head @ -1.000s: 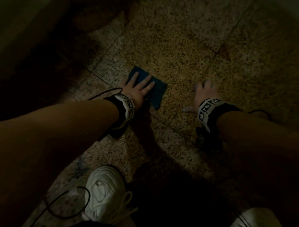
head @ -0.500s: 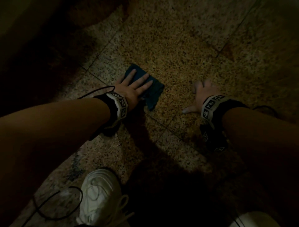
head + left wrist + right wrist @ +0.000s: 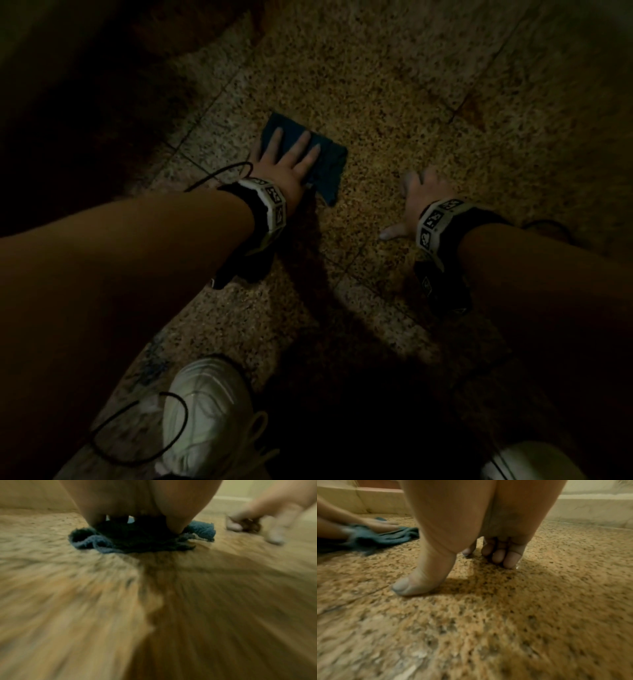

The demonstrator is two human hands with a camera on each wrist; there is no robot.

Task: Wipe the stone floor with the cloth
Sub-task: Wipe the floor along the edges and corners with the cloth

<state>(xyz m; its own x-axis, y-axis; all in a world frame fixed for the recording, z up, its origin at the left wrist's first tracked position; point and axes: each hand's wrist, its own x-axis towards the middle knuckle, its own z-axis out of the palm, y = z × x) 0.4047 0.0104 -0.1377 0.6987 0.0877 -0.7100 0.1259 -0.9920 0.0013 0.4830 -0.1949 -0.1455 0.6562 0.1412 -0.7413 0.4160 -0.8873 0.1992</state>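
A dark teal cloth [image 3: 327,168] lies bunched on the speckled stone floor [image 3: 376,85]. My left hand [image 3: 287,156] presses flat on it with straight, spread fingers. The left wrist view shows the cloth [image 3: 202,529] squashed under the palm. My right hand [image 3: 416,198] is propped on bare floor to the right of the cloth, thumb out to the left, fingertips [image 3: 510,561] touching the stone, holding nothing. In the right wrist view the cloth [image 3: 388,536] lies off to the left under the other hand.
Two white sneakers [image 3: 209,421] [image 3: 527,462] stand at the near edge. A black cable [image 3: 137,431] loops beside the left shoe. Tile seams [image 3: 479,92] cross the floor. A low pale wall base [image 3: 590,507] runs along the far side; the left is in deep shadow.
My left hand has slid the cloth a little to the left and away from me. My right hand has stayed propped in the same spot.
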